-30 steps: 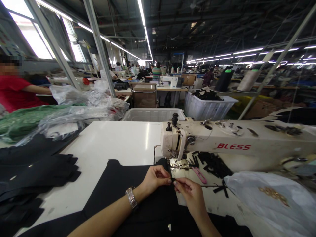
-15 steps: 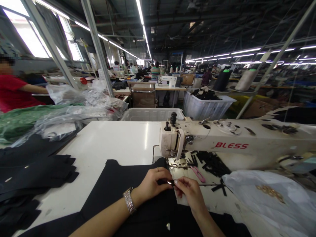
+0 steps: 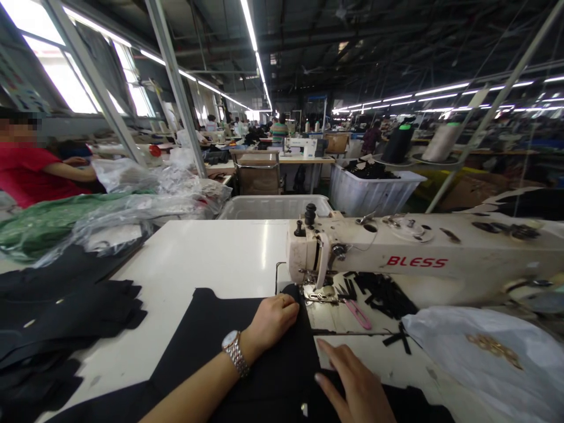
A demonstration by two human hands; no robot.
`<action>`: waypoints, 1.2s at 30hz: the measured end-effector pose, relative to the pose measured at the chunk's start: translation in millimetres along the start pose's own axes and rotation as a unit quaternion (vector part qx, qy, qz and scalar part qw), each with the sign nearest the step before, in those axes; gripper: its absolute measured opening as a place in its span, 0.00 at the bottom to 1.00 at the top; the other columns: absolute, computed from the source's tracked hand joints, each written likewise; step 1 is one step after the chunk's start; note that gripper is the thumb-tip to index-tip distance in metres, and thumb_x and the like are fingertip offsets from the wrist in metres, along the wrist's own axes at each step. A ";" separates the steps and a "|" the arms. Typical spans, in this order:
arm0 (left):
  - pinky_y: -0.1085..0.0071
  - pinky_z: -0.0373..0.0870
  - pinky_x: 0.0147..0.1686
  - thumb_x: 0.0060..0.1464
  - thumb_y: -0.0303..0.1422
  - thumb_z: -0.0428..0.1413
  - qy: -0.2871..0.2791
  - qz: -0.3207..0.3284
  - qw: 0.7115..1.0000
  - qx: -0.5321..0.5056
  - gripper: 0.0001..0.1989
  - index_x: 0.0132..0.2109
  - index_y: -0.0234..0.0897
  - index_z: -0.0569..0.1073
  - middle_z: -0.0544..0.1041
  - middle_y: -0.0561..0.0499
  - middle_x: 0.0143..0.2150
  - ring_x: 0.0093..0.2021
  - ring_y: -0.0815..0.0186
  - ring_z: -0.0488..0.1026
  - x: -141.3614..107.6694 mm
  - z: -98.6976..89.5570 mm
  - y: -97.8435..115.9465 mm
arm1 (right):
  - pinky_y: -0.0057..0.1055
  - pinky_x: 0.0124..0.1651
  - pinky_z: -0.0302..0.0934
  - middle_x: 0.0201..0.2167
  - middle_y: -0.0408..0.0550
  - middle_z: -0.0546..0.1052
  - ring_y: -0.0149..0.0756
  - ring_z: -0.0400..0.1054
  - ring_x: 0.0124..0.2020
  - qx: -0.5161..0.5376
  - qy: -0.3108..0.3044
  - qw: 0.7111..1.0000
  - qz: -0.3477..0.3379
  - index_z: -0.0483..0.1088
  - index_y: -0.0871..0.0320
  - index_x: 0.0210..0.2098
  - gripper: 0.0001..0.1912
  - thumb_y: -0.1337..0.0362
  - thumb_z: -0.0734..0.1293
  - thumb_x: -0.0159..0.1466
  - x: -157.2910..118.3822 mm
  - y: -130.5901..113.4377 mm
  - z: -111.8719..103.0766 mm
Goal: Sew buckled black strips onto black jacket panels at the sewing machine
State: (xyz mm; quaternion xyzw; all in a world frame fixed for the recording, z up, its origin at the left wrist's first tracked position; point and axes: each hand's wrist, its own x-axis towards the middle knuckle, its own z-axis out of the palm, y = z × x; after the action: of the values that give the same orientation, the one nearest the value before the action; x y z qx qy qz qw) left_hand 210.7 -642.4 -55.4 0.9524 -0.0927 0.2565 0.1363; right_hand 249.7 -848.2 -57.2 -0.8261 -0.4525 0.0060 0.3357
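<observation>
Garment workshop, white sewing table (image 3: pixel 211 252): black cloth panel (image 3: pixel 259 358) runs up to the presser foot (image 3: pixel 319 292) of a BLESS sewing machine (image 3: pixel 396 249).
Left hand (image 3: pixel 271 322), wristwatch (image 3: pixel 234 352) showing, lies palm down on the cloth; right hand (image 3: pixel 355 385) rests with fingers spread, neither pinching. Both seem placed to flatten the cloth near the foot. Black strips (image 3: pixel 383 292) and a pink tool (image 3: pixel 358 314) lie within reach on the machine bed.
</observation>
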 end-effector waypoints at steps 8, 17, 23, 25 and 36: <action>0.74 0.64 0.30 0.57 0.27 0.43 -0.124 0.048 0.989 0.070 0.12 0.29 0.33 0.68 0.68 0.49 0.31 0.31 0.67 0.63 11.0 0.2 -10.1 | 0.28 0.28 0.65 0.28 0.47 0.72 0.35 0.69 0.28 -0.135 -0.024 0.986 -0.096 0.65 0.56 0.46 0.17 0.64 0.62 0.57 -9.8 5.3 8.4; 0.72 0.68 0.35 0.59 0.27 0.39 -0.131 0.086 0.986 0.055 0.14 0.38 0.31 0.68 0.69 0.46 0.35 0.35 0.67 0.65 6.4 -8.7 -12.0 | 0.29 0.29 0.65 0.29 0.47 0.72 0.36 0.69 0.28 -0.140 -0.036 0.987 -0.076 0.65 0.57 0.45 0.17 0.65 0.63 0.56 -11.2 0.9 4.7; 0.71 0.70 0.33 0.59 0.26 0.39 -0.062 0.118 0.990 0.047 0.14 0.41 0.29 0.68 0.70 0.44 0.35 0.35 0.66 0.67 -0.4 -5.7 -16.2 | 0.28 0.29 0.64 0.28 0.47 0.72 0.36 0.68 0.28 -0.123 -0.020 0.989 -0.085 0.64 0.58 0.45 0.17 0.66 0.62 0.55 -9.8 2.6 4.9; 0.71 0.69 0.31 0.58 0.25 0.39 -0.055 0.131 0.989 0.047 0.14 0.40 0.29 0.68 0.70 0.44 0.34 0.33 0.66 0.67 0.5 -5.2 -18.5 | 0.28 0.29 0.64 0.28 0.47 0.72 0.36 0.68 0.28 -0.121 -0.012 0.988 -0.092 0.64 0.58 0.45 0.17 0.66 0.62 0.56 -9.9 3.9 6.2; 0.72 0.67 0.29 0.57 0.24 0.40 -0.074 0.175 0.980 0.054 0.13 0.37 0.29 0.69 0.70 0.44 0.33 0.31 0.66 0.66 4.8 -4.7 -28.9 | 0.28 0.28 0.64 0.27 0.48 0.72 0.35 0.68 0.27 -0.117 0.000 0.988 -0.101 0.62 0.59 0.45 0.15 0.66 0.59 0.57 -10.5 4.7 8.7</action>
State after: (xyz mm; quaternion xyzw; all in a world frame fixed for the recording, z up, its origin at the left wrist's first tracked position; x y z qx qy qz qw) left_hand 219.7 -614.1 -55.1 0.9437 -0.2541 0.2096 0.0306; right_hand 244.3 -853.0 -69.7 -0.8096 -0.5315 -0.0815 0.2356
